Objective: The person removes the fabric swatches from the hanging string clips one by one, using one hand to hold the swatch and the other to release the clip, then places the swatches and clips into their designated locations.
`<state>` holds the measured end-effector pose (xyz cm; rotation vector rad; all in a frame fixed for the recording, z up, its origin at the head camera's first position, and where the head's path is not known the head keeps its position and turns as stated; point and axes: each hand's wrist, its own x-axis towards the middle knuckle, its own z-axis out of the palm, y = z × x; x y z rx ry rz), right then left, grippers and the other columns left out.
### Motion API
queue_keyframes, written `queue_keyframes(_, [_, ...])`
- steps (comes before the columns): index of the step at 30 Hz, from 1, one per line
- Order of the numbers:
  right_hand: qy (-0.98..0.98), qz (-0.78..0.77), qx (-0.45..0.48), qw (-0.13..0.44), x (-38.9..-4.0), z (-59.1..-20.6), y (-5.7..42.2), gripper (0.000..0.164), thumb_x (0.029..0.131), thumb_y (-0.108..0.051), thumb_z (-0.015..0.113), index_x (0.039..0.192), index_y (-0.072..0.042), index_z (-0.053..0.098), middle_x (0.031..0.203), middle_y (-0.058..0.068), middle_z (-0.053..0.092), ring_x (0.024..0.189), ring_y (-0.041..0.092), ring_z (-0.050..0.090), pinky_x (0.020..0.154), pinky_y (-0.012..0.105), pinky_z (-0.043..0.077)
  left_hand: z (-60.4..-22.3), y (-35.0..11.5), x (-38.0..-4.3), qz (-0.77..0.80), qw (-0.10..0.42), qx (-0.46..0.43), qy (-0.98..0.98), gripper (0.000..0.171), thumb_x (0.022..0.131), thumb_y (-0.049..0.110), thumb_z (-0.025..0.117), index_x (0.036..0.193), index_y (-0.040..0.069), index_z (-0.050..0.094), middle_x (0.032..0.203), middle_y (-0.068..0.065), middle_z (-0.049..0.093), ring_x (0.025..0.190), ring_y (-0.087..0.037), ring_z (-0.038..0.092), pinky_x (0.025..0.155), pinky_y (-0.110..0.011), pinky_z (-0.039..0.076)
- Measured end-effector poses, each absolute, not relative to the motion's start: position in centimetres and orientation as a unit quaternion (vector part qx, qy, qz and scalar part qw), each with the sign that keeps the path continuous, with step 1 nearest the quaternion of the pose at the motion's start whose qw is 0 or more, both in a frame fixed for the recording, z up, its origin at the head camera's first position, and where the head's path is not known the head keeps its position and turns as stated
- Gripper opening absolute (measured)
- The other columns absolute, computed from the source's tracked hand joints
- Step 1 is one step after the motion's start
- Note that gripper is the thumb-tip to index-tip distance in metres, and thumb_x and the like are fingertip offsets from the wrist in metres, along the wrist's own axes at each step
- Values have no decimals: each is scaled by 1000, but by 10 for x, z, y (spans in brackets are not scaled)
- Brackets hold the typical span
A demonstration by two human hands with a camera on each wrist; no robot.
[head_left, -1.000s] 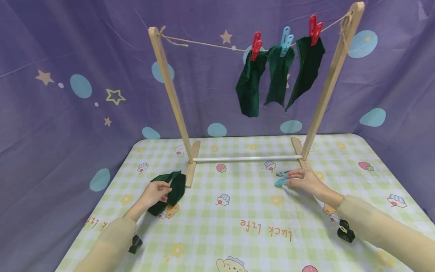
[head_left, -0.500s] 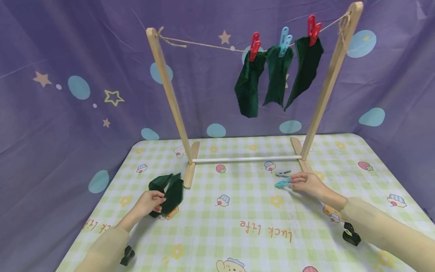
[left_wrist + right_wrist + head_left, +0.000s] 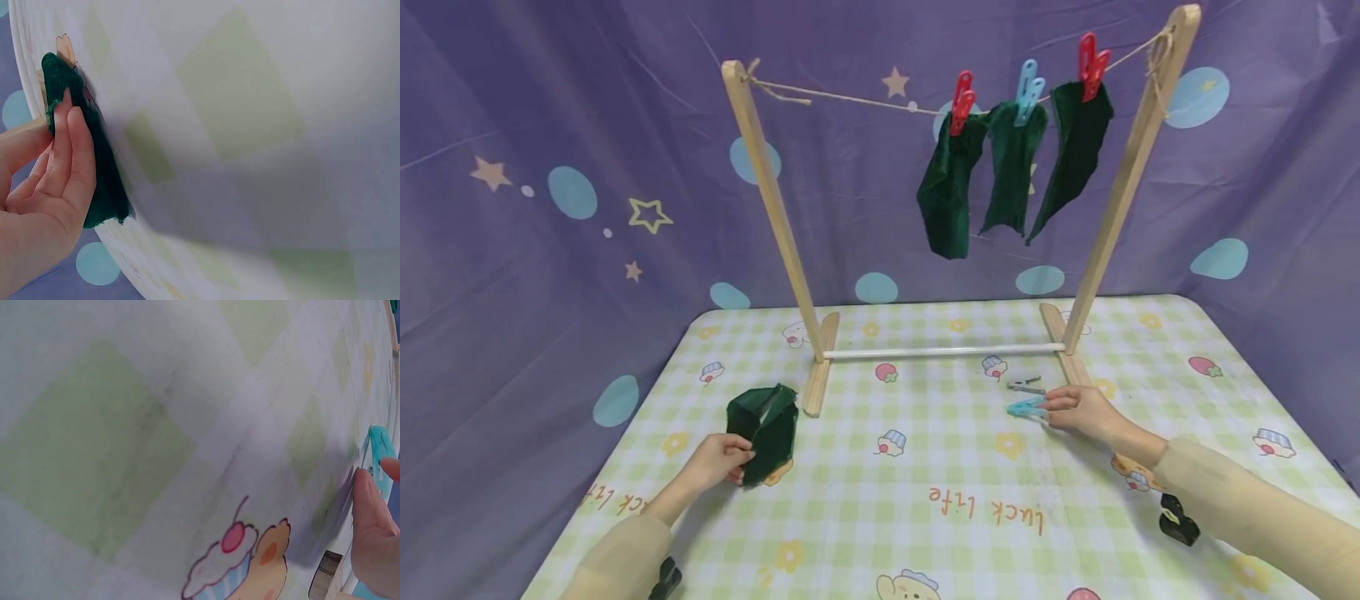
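Note:
In the head view my left hand (image 3: 715, 462) pinches the near left edge of a dark green cloth (image 3: 775, 437) at the table's left. The left wrist view shows this cloth (image 3: 109, 187) between thumb and fingers, partly hidden by them. On the right, my right hand (image 3: 1086, 414) has its thumb and fingertips pinching the near end of a light blue clothespin (image 3: 1024, 407), which lies low over the tablecloth. That blue clothespin (image 3: 381, 447) shows at the right edge of the right wrist view, partly covered by the thumb. Just behind it lies a grey clothespin (image 3: 1024, 385).
A wooden frame (image 3: 778, 217) with a string line (image 3: 850, 96) stands at the back. Three green cloths (image 3: 951, 200) hang from it by red clothespins (image 3: 961, 104) and a blue one. A white rod (image 3: 943, 351) joins the frame's feet on the checked tablecloth (image 3: 925, 450).
My left hand has drawn back toward the near left, and the cloth edge it holds has come along, narrowing the opening between its layers. My right hand and the blue clothespin have shifted slightly nearer.

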<state>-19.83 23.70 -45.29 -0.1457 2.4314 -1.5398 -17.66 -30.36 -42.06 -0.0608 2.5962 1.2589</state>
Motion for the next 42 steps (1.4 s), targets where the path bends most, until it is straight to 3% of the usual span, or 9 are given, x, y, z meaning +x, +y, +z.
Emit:
queue_keyframes(14, [813, -561, -51, 147, -199, -453, 239, 45, 82, 1, 58, 117, 22, 39, 102, 28, 59, 78, 9, 62, 70, 28, 52, -424, -312, -173, 427, 127, -34, 895, 20, 83, -3, 52, 97, -17, 53, 69, -9, 62, 49, -16, 54, 50, -31, 51])
queue_keyframes(24, [830, -537, -83, 129, -199, -447, 242, 41, 81, 3, 56, 115, 21, 41, 98, 28, 60, 85, 28, 62, 69, 29, 52, -419, -312, -174, 410, 114, -21, 905, 19, 84, 4, 55, 94, -11, 59, 74, -9, 62, 55, -19, 56, 53, -31, 51])
queue_keyframes(32, [842, -513, -109, 123, -209, -426, 249, 36, 84, -2, 53, 113, 18, 46, 95, 25, 61, 75, 19, 63, 64, 34, 52, -403, -303, -186, 388, 56, 24, 920, 19, 87, 8, 54, 95, -8, 61, 82, -15, 64, 66, -22, 61, 59, -30, 51])
queue_keyframes(42, [828, -522, -157, 132, -222, -390, 242, 37, 87, -7, 53, 116, 14, 46, 102, 27, 59, 82, 20, 64, 73, 37, 51, -378, -276, -208, 408, 66, 104, 905, 29, 89, 14, 53, 105, -10, 57, 86, -17, 64, 71, -28, 61, 62, -35, 51])
